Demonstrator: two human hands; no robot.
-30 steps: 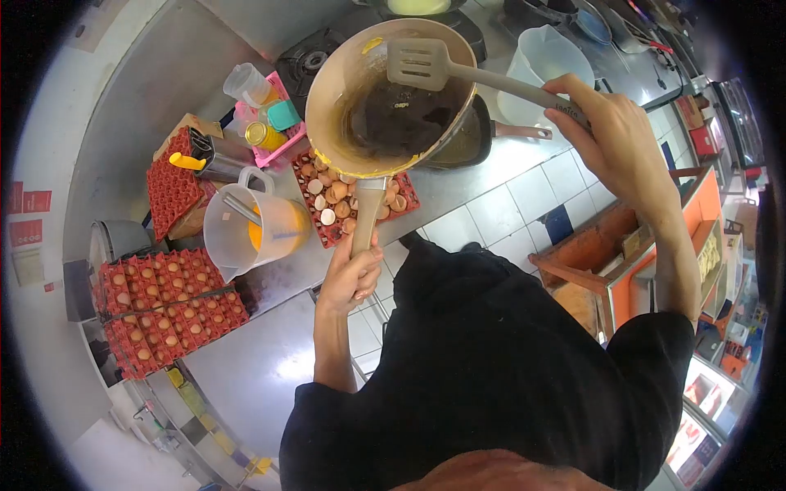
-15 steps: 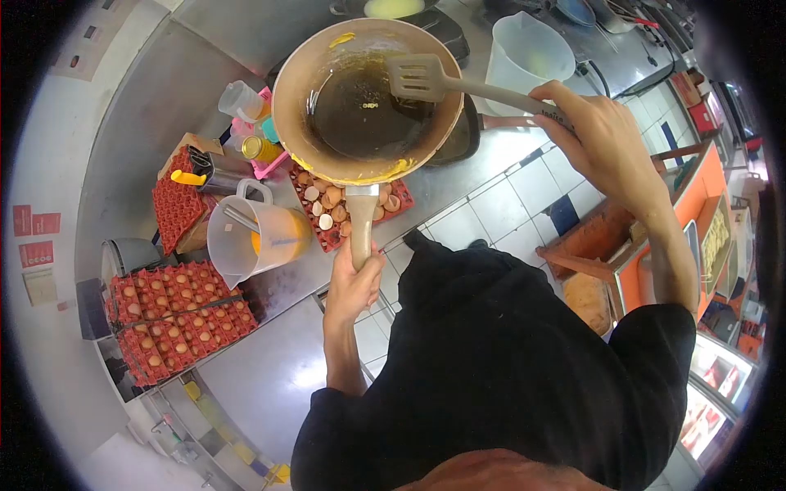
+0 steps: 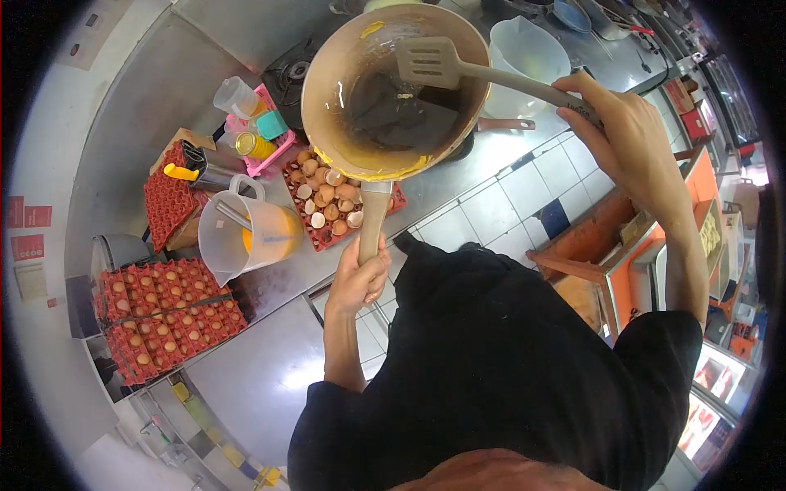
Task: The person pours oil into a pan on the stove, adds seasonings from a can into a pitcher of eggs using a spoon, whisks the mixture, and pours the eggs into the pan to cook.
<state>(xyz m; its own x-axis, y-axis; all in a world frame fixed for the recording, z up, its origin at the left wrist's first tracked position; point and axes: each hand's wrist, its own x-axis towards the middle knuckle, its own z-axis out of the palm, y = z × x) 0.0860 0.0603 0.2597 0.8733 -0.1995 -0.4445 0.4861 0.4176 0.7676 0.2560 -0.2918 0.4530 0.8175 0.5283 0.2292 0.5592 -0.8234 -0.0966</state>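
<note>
My left hand (image 3: 359, 278) is wrapped round the beige handle of a deep frying pan (image 3: 327, 90), holding it up over the counter. Yellow egg residue clings to the pan's rim, and its dark base looks wet with a few small bits on it. In my right hand (image 3: 626, 135) is a grey slotted spatula (image 3: 430, 63), its head over the inside of the pan; contact with the wall I cannot tell. Below the pan lies a red tray of eggshells (image 3: 327, 196). Left of it stands a clear pitcher (image 3: 254, 233) with yellow liquid and a metal utensil inside.
Stacked red trays of eggs (image 3: 168, 315) sit at the counter's left. A pink basket (image 3: 274, 151) with containers stands near a stove burner (image 3: 296, 72). Behind the spatula is another clear pitcher (image 3: 528, 61). An orange cart (image 3: 610, 274) stands at right.
The pan has shifted right and tilted more on its side, uncovering the burner and more eggshells. The spatula has moved slightly right and up with it. Both hands keep their grips.
</note>
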